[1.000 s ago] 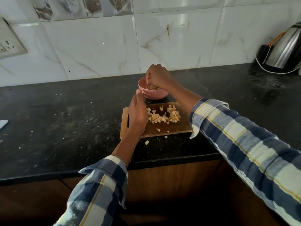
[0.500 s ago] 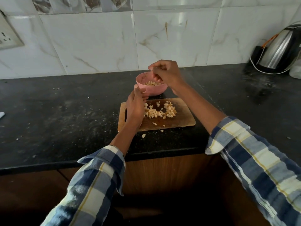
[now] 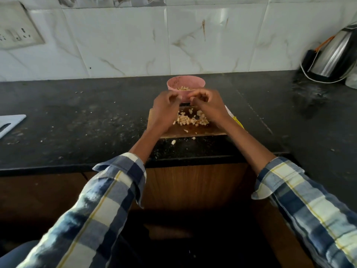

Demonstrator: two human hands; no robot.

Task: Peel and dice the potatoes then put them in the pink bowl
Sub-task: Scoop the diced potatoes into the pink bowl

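Risk of spills: potato cubes (image 3: pixel 191 119) heaped on board (image 3: pixel 193 130) between left hand (image 3: pixel 164 111) and right hand (image 3: pixel 209 107), both blurred, fingers curled, grasp impossible to tell, pink bowl (image 3: pixel 185 84) just beyond; loose scoop likely scattering cubes onto counter (image 3: pixel 77 117).

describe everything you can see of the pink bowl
The pink bowl is small, round and matte, plastic by its look. It stands upright on the black counter just behind the wooden cutting board. A few diced potato pieces lie inside. Both hands hide its lower front; contact cannot be told.
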